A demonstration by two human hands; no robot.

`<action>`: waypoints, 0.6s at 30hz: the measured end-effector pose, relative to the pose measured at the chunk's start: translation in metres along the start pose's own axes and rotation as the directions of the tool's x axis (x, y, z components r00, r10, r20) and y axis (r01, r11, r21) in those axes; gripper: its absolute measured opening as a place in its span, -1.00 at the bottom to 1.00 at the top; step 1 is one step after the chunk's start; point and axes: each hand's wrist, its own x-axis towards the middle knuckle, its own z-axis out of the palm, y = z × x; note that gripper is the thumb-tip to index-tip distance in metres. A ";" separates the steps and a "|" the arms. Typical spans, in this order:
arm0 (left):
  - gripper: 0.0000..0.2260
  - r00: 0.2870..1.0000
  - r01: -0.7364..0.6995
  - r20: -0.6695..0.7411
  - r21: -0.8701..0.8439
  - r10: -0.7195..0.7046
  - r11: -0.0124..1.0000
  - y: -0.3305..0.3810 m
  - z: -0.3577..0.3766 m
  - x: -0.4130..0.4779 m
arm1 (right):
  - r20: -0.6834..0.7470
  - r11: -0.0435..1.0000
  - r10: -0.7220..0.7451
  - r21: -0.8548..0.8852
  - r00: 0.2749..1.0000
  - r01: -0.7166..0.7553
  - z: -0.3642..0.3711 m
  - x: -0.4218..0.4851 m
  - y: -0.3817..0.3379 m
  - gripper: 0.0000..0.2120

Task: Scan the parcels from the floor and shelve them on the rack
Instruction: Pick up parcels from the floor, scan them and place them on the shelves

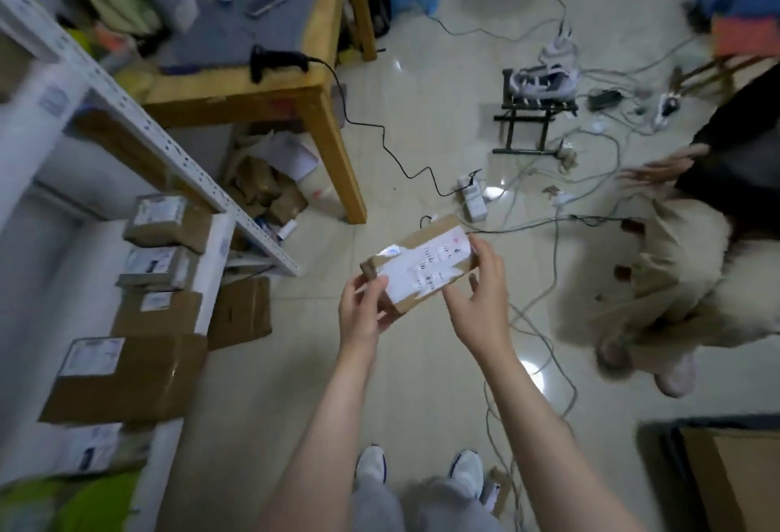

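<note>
fingers of both hands grip the parcel by its ends; the scanner lies far left, nearer the left hand.

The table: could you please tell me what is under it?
Under the table lies a heap of crumpled cardboard and white paper. Its top and the rack hide whatever lies further back.

dim indoor light, floor glare, edges blurred, warped
</note>
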 end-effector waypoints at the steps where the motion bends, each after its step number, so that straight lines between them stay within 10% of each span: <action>1: -0.34 1.000 -0.004 -0.001 -0.093 0.004 0.996 0.003 -0.001 -0.011 | 0.009 0.993 0.048 0.112 0.999 -0.049 0.003 -0.006 -0.017 -0.45; 6: -0.36 0.993 -0.011 0.105 -0.313 0.046 0.950 0.016 -0.009 -0.038 | 0.173 0.880 0.141 0.429 0.975 -0.204 0.016 -0.023 -0.072 -0.36; 18: -0.34 0.929 -0.125 0.319 -0.212 0.190 0.969 0.121 -0.046 0.039 | 0.285 0.940 -0.031 0.334 0.958 -0.069 0.068 0.052 -0.148 -0.34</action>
